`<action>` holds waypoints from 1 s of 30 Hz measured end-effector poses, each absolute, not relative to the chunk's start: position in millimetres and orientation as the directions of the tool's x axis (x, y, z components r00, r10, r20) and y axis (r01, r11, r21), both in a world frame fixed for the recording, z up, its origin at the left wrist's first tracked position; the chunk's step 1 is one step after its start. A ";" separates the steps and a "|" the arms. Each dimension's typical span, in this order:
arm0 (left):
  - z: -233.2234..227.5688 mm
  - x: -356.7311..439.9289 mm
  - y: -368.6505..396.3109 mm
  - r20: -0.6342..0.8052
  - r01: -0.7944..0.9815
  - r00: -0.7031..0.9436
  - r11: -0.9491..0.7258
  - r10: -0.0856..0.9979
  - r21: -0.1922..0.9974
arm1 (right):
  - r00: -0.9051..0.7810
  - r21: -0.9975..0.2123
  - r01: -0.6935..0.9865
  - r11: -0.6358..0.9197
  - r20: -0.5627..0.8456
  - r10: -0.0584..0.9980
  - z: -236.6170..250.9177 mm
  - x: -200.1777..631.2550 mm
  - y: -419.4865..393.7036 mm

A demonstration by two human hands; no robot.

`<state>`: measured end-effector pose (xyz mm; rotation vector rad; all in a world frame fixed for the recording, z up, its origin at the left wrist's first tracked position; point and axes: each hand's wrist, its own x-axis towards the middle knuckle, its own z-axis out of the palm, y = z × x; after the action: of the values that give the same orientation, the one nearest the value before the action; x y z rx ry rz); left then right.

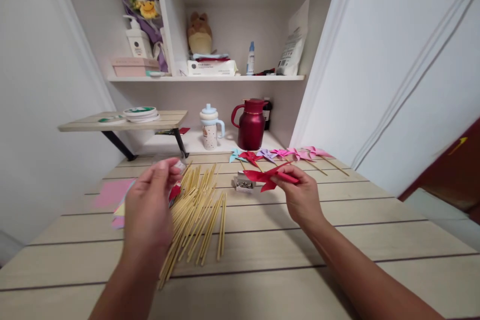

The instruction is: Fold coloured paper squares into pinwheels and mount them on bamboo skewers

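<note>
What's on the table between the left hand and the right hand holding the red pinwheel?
In the head view, the spread of wooden sticks and a small metal box lie between the left hand and right hand.

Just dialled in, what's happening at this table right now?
A person is handling paper pinwheels at a light wooden table. The right hand pinches a folded red paper pinwheel. The left hand hangs above a loose pile of thin bamboo sticks, fingertips on something small I cannot make out. A row of finished coloured pinwheels on sticks lies behind, near a dark red jug. Pink paper sheets sit at the left.
</note>
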<state>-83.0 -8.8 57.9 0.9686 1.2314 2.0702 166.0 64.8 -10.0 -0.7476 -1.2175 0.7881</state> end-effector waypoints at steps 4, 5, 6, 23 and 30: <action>49.3 -127.3 -28.4 0.214 0.010 -0.712 -0.295 0.669 0.955 | 0.090 -0.849 -0.153 0.506 0.498 0.862 -7.9 161.3 60.2; 44.1 -137.1 -35.5 0.220 0.093 -0.709 -0.220 0.670 0.971 | 0.072 -0.851 -0.159 0.501 0.496 0.865 -7.2 160.4 58.6; 38.4 -145.8 -42.7 0.233 0.185 -0.692 -0.143 0.683 0.972 | 0.059 -0.853 -0.163 0.496 0.493 0.868 -6.7 159.8 57.2; 0.6 -127.0 -58.6 0.327 0.996 -0.082 0.066 0.941 0.060 | 0.010 -0.852 -0.156 0.499 0.504 0.863 -6.3 160.3 53.5; -1.7 -111.7 -53.2 0.241 1.000 -0.010 0.006 0.971 0.018 | -0.017 -0.855 -0.135 0.501 0.508 0.861 -4.1 161.2 52.6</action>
<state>-111.7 -53.2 -1.7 2.3152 2.3334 0.3042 161.2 52.6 -4.1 -0.7004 -1.3593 0.9038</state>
